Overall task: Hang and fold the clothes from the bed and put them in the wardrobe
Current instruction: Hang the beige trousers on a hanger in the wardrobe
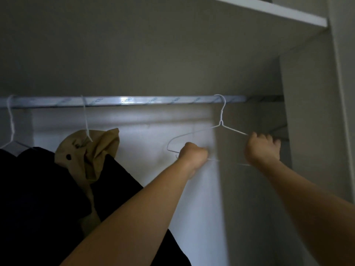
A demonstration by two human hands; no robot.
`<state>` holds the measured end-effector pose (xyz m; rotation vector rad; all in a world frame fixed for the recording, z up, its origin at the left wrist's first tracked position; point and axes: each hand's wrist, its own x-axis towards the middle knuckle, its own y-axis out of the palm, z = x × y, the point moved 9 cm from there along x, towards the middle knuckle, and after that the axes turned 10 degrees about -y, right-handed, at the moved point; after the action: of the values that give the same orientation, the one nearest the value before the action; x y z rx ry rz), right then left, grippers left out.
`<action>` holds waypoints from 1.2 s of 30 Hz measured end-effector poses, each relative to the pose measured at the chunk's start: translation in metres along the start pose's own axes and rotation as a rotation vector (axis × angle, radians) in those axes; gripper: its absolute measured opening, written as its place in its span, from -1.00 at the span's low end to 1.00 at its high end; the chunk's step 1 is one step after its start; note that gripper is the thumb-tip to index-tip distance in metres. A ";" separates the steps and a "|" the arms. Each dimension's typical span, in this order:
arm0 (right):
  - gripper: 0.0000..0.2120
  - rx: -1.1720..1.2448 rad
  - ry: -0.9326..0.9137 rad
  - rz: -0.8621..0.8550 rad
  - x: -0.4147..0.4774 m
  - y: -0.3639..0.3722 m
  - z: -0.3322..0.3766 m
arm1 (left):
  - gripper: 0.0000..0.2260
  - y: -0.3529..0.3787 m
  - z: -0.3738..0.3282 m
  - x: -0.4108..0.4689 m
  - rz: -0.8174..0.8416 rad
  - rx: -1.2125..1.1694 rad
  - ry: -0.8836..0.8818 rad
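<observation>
Hanger (221, 122) of thin white wire on silvery rail (134, 100)

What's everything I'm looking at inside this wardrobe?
rail: one, silver, across the wardrobe.
bare hanger: one, white wire, hooked on the rail at right.
other hangers: two, white wire, on the rail at left.
tan garment: one, on the second hanger from left.
dark clothes: count unclear, black, lower left.
shelf: one, white, top right.
left hand: grips the bare hanger's left side.
right hand: grips its right side.
</observation>
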<state>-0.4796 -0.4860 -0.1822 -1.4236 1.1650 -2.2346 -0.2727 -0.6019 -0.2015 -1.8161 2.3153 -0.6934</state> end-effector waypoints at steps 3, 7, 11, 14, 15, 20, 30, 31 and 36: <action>-0.74 0.109 -0.110 -0.056 -0.001 -0.009 0.027 | -0.49 -0.004 0.010 0.009 -0.004 -0.029 -0.030; -0.76 0.217 -0.203 -0.182 -0.011 -0.037 0.064 | -0.75 -0.017 0.005 0.009 -0.043 -0.105 0.014; -0.80 0.295 -0.189 -0.295 -0.031 -0.067 0.062 | -0.57 -0.018 0.002 0.003 -0.078 -0.123 0.086; -0.78 0.356 -0.132 -0.316 -0.054 -0.080 0.041 | -0.61 -0.016 -0.010 -0.019 -0.126 -0.088 0.210; -0.77 0.358 -0.119 -0.318 -0.063 -0.082 0.034 | -0.64 -0.017 -0.017 -0.029 -0.165 -0.060 0.270; -0.72 0.318 -0.037 -0.320 -0.128 -0.077 -0.016 | -0.64 -0.007 -0.042 -0.097 -0.418 0.013 0.575; -0.79 0.365 0.321 -0.330 -0.215 -0.073 -0.113 | -0.61 0.119 -0.132 -0.192 -0.256 0.349 0.940; -0.78 0.352 0.380 -0.310 -0.220 -0.083 -0.123 | -0.67 0.125 -0.141 -0.196 -0.167 0.327 0.915; -0.73 0.281 0.550 -0.147 -0.232 -0.154 -0.157 | -0.76 0.141 -0.198 -0.223 0.189 0.282 0.799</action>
<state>-0.4676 -0.1744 -0.2520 -0.8316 0.8424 -2.8644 -0.4099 -0.3117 -0.1262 -1.3035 2.5573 -1.8613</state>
